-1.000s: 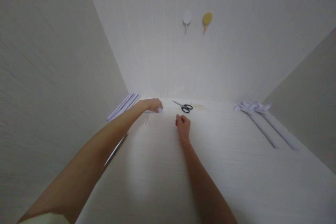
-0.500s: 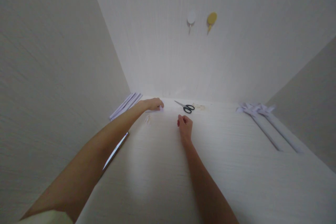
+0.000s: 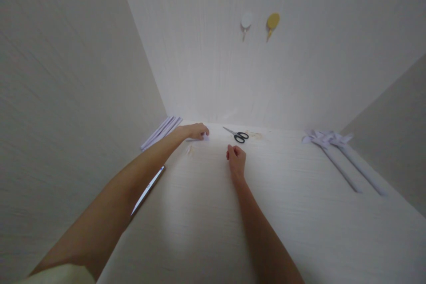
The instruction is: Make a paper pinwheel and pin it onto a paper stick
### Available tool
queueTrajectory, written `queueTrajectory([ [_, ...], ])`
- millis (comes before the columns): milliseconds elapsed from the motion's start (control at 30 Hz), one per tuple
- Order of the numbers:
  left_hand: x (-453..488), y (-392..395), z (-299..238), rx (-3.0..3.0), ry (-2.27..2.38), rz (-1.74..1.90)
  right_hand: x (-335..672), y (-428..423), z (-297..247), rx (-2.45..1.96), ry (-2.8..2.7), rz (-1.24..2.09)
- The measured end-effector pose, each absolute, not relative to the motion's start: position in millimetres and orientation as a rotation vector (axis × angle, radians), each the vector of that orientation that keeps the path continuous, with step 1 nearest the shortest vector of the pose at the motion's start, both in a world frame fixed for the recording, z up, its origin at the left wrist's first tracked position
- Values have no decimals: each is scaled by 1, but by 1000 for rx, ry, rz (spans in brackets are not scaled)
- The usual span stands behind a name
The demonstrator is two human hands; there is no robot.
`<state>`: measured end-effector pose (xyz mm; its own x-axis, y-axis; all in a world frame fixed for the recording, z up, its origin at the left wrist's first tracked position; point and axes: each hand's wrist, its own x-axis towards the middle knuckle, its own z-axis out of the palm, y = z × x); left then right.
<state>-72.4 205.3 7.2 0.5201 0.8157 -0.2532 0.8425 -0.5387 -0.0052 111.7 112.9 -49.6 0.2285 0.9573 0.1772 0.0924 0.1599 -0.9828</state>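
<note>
My left hand point(image 3: 199, 131) is at the back of the white table, its fingers closed on a small piece of white paper point(image 3: 206, 137). Most of that piece is hidden behind the fingers. My right hand point(image 3: 237, 159) rests nearer to me with its fingers curled together; whatever it may hold is too small to make out. Just beyond it lies a pair of scissors point(image 3: 240, 136) with black handles, blades pointing to the back left. Thin tan bits, perhaps rubber bands point(image 3: 255, 135), are beside the scissors. A similar small heap point(image 3: 189, 151) lies below my left hand.
Several rolled white paper sticks point(image 3: 161, 133) lie at the back left. On the right are two paper sticks point(image 3: 341, 168) with folded paper tops. A phone or tablet point(image 3: 146, 193) is partly behind my left forearm. Two hooks, white point(image 3: 246, 20) and yellow point(image 3: 273, 21), are on the wall.
The view has shifted slightly, so everything sits a little differently in the picture. Both hands keep nearly the same place and pose.
</note>
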Motion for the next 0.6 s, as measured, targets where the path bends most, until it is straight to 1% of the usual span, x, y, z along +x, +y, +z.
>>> queueTrajectory([
  [233, -74, 208, 5, 2569, 1502, -338, 112, 113, -49, -1237, -1153, 880],
  [600, -79, 208, -2, 2403, 1865, -171, 110, 114, -50, -1235, -1150, 892],
])
